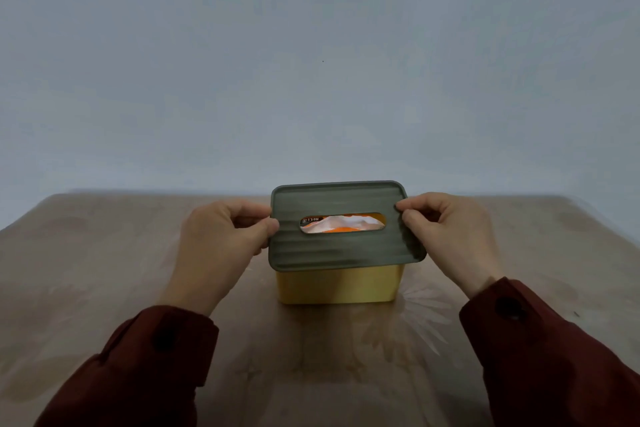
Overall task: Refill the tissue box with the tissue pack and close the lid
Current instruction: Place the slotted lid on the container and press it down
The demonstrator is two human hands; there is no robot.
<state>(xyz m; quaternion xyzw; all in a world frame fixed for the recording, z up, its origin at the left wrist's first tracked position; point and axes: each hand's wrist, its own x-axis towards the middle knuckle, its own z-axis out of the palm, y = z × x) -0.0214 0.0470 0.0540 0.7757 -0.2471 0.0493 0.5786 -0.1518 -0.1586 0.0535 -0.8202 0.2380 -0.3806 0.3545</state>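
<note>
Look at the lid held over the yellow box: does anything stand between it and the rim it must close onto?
Nothing visible blocks it. The lid sits over the box, tilted, with a hand's grip on each end. The tissue pack shows through the slot, inside the box.

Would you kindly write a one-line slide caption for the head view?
Left hand and right hand hold the grey lid over the yellow tissue box, tissue pack visible through its slot.
</note>
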